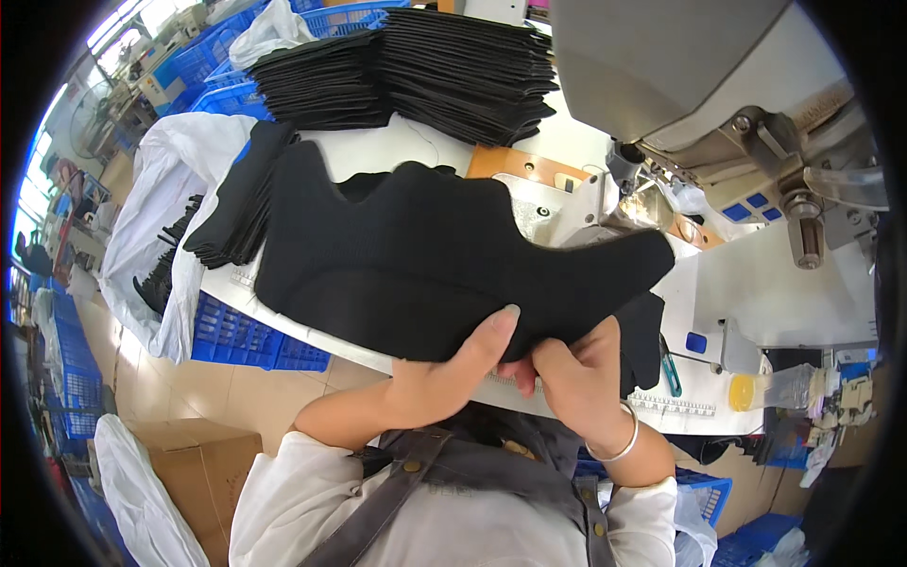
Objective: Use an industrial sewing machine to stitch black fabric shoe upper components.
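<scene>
White sewing table point(756, 283) lies beyond both pinches, left hand point(444, 378) and right hand point(576, 378) clamping the black fabric piece point(416, 255) at its near edge, whose far end could sag and snag the sewing machine point(680, 94).

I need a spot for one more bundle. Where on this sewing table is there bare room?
Bare white table lies right of the sewing machine, and a small strip between the stacked black pieces and the black fabric piece. The left edge is crowded with another black stack.
</scene>
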A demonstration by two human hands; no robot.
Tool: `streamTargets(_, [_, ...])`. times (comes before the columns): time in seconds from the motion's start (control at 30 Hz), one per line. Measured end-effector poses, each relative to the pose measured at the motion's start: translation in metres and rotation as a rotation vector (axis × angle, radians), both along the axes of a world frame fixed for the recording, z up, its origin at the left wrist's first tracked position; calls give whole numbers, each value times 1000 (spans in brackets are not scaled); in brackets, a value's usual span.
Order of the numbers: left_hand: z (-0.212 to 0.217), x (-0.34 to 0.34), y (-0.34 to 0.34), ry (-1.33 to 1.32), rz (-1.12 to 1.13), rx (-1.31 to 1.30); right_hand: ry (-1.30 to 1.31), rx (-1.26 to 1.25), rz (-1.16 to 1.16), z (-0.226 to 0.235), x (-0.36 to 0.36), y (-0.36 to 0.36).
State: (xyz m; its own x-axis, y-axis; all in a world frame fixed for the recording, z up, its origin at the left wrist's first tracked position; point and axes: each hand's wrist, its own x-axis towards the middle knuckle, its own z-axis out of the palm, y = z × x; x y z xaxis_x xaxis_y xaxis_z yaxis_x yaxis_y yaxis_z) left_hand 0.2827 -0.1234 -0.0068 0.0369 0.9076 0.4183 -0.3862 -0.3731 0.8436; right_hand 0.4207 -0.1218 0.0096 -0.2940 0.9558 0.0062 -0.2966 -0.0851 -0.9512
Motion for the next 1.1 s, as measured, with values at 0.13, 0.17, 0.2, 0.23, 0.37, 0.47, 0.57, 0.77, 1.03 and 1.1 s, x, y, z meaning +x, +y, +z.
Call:
streamTargets(0.13, [1, -19, 8, 132, 36, -227, -133, 12, 114, -12, -1, 10])
streamTargets(0.17, [2, -22, 10, 126, 66, -335, -79, 14, 74, -13, -2, 7])
streamTargets(0.2, [3, -26, 10, 161, 45, -373, -34, 12, 48, -12, -3, 3])
streamTargets(0.23, [4, -27, 9, 144, 9, -324, -21, 4, 30, -10, -2, -1])
streamTargets(0.37, [10, -22, 0, 60, -109, -256, 64, 190, -19, 2, 9, -10])
streamTargets(0.47, [13, -15, 1, -54, -324, -338, 254, 19, 95, 8, 17, -14])
streamTargets(0.57, [14, -8, 4, -40, -396, -427, 243, 39, 164, 8, 22, -13])
streamTargets(0.77, [16, -5, 5, -33, -396, -473, 244, -8, 132, 7, 23, -12])
streamTargets(1.03, [6, -2, 11, -400, 20, -347, 217, 60, -80, 9, 10, -23])
streamTargets(1.1, [7, -9, 19, -252, 448, -219, 220, 87, -194, 7, 3, -28])
